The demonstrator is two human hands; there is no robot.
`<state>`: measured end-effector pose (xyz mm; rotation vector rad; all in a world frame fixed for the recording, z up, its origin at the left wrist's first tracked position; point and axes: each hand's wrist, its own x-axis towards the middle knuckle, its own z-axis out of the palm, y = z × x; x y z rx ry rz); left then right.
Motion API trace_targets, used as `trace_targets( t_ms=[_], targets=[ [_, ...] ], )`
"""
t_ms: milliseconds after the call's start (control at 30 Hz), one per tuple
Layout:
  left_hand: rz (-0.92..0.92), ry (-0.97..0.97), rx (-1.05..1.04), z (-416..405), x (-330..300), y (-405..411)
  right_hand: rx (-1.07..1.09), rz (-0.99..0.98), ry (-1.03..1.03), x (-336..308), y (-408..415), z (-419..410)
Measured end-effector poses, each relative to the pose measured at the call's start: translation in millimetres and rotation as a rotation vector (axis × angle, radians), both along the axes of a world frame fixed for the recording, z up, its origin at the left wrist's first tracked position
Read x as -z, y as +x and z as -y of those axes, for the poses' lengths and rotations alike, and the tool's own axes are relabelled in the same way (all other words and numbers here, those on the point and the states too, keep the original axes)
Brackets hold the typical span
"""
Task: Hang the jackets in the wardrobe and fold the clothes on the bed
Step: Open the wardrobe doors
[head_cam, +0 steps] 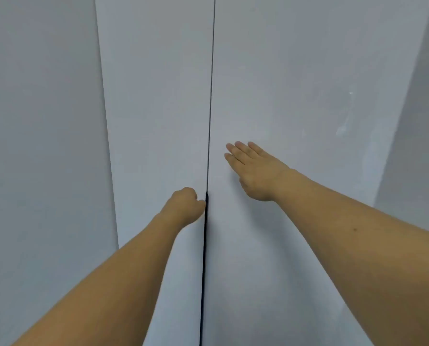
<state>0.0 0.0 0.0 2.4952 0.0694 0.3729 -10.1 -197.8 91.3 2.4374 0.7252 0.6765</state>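
Two pale grey wardrobe doors fill the view, the left door (158,121) and the right door (295,96), meeting at a thin dark seam down the middle. My left hand (184,204) is curled at the seam, its fingertips hooked on the inner edge of the left door where the gap widens slightly. My right hand (252,168) lies flat against the right door with the fingers stretched out and holds nothing. No jacket, hanger or bed shows in this view.
A plain grey wall (38,146) runs along the left of the wardrobe. Another grey panel or wall (423,121) angles in at the far right. A few pale scuff marks (343,126) show on the right door.
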Motion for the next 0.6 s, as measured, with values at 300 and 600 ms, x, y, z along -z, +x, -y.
trace_targets(
  t_ms=[300,600],
  targets=[
    [0.074,-0.034,-0.032,8.1,28.2,82.9,-0.125,0.208,-0.212,14.2,89.7,-49.9],
    [0.153,-0.035,-0.088,15.8,29.8,78.4,-0.119,0.201,-0.251,14.9,98.8,-53.7]
  ],
)
